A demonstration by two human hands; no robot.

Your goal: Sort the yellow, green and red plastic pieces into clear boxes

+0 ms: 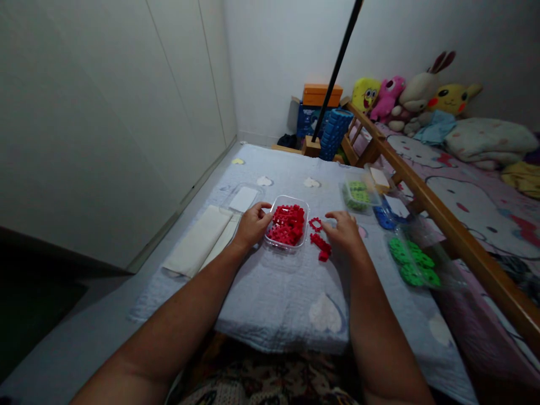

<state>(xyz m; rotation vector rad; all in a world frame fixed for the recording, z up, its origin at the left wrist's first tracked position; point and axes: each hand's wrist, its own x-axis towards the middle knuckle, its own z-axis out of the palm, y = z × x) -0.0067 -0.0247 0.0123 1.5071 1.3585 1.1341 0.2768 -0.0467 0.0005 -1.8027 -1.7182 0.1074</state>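
Note:
A clear plastic container (307,209) filled with red plastic building pieces (287,224) stands on the cloth-covered table in front of me. My left hand (254,225) grips its left side, thumb and fingers at the rim. To the right of the container, my right hand (343,229) hovers low with thumb and index finger apart and nothing visible between them. Beside its fingertips lie a red ring-shaped piece (315,224) and several joined red pieces (321,247). The undersides of some right-hand fingers are hidden.
A folded cream cloth (198,239) and a clear lid with a white label (243,198) lie left. At the right are containers of light green pieces (358,194) and green pieces (411,261), plus blue pieces (385,218). A wooden bed rail (405,163) borders the table.

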